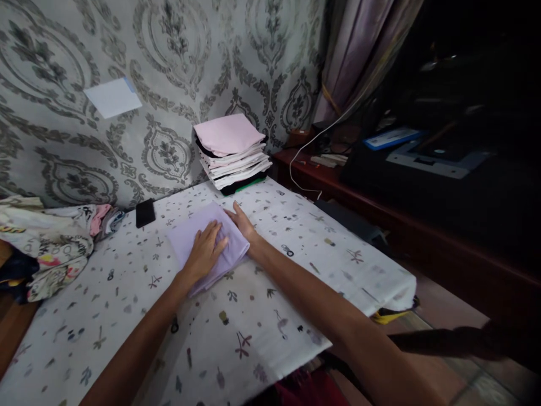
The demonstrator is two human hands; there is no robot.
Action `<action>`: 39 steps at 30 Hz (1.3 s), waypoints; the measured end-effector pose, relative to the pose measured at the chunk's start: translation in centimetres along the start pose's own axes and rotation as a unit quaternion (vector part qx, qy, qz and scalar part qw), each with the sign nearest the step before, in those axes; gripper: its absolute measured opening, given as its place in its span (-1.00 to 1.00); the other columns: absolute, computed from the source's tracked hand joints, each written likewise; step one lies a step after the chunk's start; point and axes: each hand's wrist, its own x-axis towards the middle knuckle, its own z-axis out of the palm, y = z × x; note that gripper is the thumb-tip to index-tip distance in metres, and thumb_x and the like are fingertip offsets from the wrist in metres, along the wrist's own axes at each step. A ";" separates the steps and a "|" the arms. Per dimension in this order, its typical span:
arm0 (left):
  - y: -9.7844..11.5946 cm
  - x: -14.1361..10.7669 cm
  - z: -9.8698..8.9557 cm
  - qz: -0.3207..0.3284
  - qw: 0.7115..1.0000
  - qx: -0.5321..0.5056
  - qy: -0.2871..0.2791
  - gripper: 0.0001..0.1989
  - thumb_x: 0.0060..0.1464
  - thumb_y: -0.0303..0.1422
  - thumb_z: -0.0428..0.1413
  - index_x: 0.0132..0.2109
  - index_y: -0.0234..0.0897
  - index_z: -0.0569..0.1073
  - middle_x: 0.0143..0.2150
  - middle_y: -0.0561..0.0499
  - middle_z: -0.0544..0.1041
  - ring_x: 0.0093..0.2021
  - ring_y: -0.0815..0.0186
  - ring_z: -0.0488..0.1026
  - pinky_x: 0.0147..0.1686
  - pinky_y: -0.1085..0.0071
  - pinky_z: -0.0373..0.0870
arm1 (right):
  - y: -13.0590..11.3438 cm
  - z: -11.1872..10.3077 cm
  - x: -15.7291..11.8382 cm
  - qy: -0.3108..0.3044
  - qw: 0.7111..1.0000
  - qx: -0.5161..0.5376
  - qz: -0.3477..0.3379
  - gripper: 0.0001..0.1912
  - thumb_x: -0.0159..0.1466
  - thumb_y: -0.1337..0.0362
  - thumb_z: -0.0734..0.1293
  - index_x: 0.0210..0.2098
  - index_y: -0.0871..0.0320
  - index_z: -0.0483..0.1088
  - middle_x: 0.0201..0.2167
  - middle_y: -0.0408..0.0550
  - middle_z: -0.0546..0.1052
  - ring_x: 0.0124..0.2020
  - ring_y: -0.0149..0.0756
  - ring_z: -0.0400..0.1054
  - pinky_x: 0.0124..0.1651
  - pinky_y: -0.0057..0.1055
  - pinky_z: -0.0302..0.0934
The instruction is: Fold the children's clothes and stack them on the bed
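Fingers (210, 229) of the left hand (204, 252) lie flat and slightly spread on top of a folded lavender cloth (230, 239), thumb held out toward 2 o'clock. The right hand (243, 224) sits against the cloth's edge at about 1 to 2 o'clock, reaching toward 11; whether its fingers pinch that edge, I cannot tell. The cloth lies on a white cover (296, 293) printed with small plants.

Taking the cloth as the middle of the dial, a neat stack of folded clothes (232, 152), pink on top with white and black layers below, stands near 12 to 1 o'clock, beside the patterned wall (169, 67). What looks like a black phone (145, 213) lies at 10. A loose heap of clothes (54, 242) spreads at 9. Toward 2 o'clock, a white cable (298, 153) hangs in front of a dark red desk (359, 194).
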 end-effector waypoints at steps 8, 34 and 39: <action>-0.1 -7.6 0.6 0.135 0.979 0.150 -0.014 -0.44 0.30 -0.27 -0.05 0.37 -0.35 0.21 0.40 -0.30 0.24 0.43 0.00 0.13 0.39 -0.14 -0.04 | 0.4 -2.6 0.8 -0.006 0.998 -0.007 0.063 -0.39 0.06 0.57 0.33 0.10 0.13 0.44 -0.23 -0.16 0.62 -0.33 -0.37 0.48 0.04 -0.21 0.40; -14.4 3.6 -6.0 -0.136 0.985 -0.081 0.063 -0.83 0.05 -0.26 0.05 -0.44 -0.22 0.33 -0.51 0.09 0.38 -0.44 0.30 0.32 -0.39 0.38 0.27 | 1.7 5.7 -4.0 -0.248 0.694 -0.661 -0.139 -0.08 0.28 -0.22 0.28 0.44 0.17 0.03 0.48 0.26 -0.09 0.49 0.20 -0.37 0.42 0.24 -0.40; -14.9 4.0 -5.2 -0.121 0.987 -0.074 0.074 -0.82 0.19 -0.24 -0.05 -0.34 -0.20 0.30 -0.42 0.09 0.42 -0.36 0.29 0.33 -0.31 0.39 0.27 | 3.1 5.2 -4.9 -0.312 0.674 -0.643 -0.185 0.05 0.21 -0.31 0.29 0.47 0.13 -0.05 0.50 0.24 -0.17 0.50 0.15 -0.43 0.42 0.25 -0.51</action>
